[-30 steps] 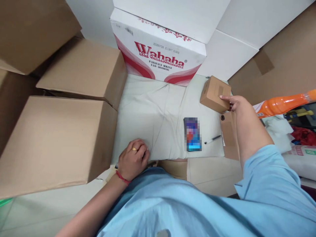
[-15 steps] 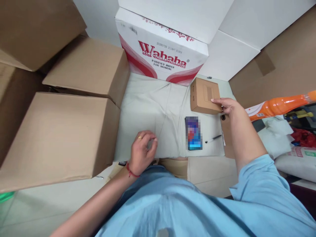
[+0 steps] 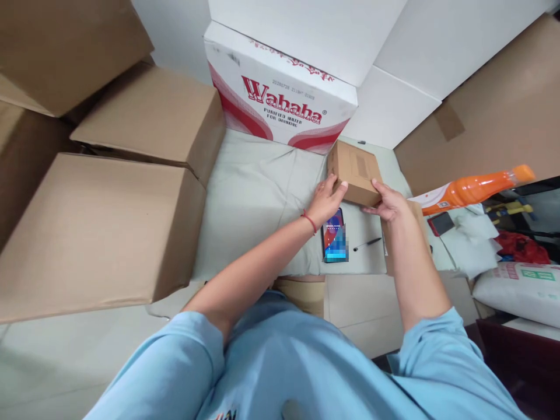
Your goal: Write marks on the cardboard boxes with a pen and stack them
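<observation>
L hand (image 3: 326,200) & R hand (image 3: 391,204) on box (image 3: 356,170)

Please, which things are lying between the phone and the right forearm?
Between the phone and the right forearm lies a pen, then a brown box partly behind the forearm. The head view shows this.

We count two hands (image 3: 324,201), one small box (image 3: 355,172), one Wahaha carton (image 3: 284,102) — plus one phone (image 3: 335,242), one pen (image 3: 368,244), one orange bottle (image 3: 476,192), one red bracelet (image 3: 309,222) — and at least three large brown cartons (image 3: 96,227).
</observation>
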Motion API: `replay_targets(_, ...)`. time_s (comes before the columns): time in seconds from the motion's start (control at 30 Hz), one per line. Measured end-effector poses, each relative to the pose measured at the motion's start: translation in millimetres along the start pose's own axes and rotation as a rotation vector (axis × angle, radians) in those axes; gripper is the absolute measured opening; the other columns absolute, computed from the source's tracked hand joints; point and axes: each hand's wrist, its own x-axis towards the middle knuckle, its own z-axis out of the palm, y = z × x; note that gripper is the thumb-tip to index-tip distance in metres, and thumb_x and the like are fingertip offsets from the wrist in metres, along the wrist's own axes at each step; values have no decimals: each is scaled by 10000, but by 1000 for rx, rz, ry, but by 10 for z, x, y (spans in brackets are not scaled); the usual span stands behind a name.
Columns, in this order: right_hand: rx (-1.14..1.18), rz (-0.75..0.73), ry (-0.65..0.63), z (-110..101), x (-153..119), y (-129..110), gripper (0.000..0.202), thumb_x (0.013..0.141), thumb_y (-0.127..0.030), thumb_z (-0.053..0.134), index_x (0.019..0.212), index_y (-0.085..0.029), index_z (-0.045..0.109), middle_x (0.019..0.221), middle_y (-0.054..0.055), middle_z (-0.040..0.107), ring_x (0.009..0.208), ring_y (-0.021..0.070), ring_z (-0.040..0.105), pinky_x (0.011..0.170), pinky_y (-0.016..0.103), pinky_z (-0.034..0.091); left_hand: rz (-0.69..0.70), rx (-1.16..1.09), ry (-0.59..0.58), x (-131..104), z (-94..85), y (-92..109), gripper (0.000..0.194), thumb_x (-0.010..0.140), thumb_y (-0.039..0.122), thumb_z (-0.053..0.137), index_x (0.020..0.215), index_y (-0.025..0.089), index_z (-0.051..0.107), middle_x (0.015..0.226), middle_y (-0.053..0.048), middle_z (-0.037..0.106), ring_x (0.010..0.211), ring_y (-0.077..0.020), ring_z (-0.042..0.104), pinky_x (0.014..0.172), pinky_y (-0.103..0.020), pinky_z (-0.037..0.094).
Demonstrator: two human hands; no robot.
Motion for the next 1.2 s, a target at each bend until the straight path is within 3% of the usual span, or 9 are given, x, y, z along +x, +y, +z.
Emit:
replay_targets(0.13,329,-93,-14,12,-508,184,392,852,-504,847,1130,-297,663,1253,21,764,1055,214,733,813,376,661,100,-45,-17,-547,-224,216,619,1065,560,594,1602,260,533,1704,-133,524,1677,-326,354,1390,-526,259)
replay_targets(0.23,537,-299,-23,212,-1069,471,472,798,-515,904,1147,-286,685,1277,31,762,1122,221,734,779,316,640,151,-239,-125,-1040,-497,282,684,1052,620,618,1620,274,455,1699,-148,511,1574,-324,508,1320,-509,404)
replay_targets(0.3,552,-396,-19,420,-1456,706,524,839,-522,892,1260,-293,681,1330,51,760,1179,228,735,895,358,651,116,-318,-132,-1357,-709,273,809,1024,670,656,1664,279,355,1689,-175,514,1527,-343,559,1262,-515,478)
replay_targets(0.43,421,-462,-109,836,-2013,1110,678,933,-519,831,1527,-327,566,1569,84,658,1392,271,676,1234,514,525,-90,-272,14,-1889,-1102,191,992,920,640,819,1685,262,313,1553,-176,623,1423,-357,638,1184,-502,551)
replay_targets(0.57,343,-409,-360,1067,-2168,1369,680,1028,-604,680,1620,-313,518,1699,83,564,1593,285,530,1362,541,396,-198,-170,251,-2236,-1303,82,897,906,549,841,1629,245,406,1525,-156,648,1411,-349,643,1121,-469,597)
replay_targets(0.7,311,-287,-507,1131,-2156,1569,816,978,-573,755,1693,-329,448,1732,64,533,1598,296,535,1340,582,438,-113,-43,386,-2389,-1356,16,903,868,525,873,1609,264,428,1584,-158,607,1459,-341,615,1210,-479,542)
replay_targets(0.8,327,-288,-515,1105,-2154,1651,879,949,-529,791,1719,-364,401,1727,65,540,1580,305,559,1307,607,477,-36,-28,364,-2364,-1378,-15,959,826,495,916,1622,270,430,1648,-171,559,1517,-348,574,1289,-505,472)
replay_targets(1.0,217,-565,-364,906,-2260,1556,785,987,-459,758,1697,-390,433,1741,85,514,1617,312,507,1315,594,469,-206,-367,180,-2218,-1384,-142,794,782,424,967,1478,236,634,1571,-146,656,1496,-367,600,1205,-478,565)
replay_targets(1.2,-26,-779,-289,712,-2377,1518,889,971,-354,797,1740,-407,352,1758,112,450,1604,316,505,1190,497,604,-264,-393,219,-2218,-1402,-236,637,749,382,989,1308,196,747,1348,-117,762,1310,-327,709,1054,-429,645)
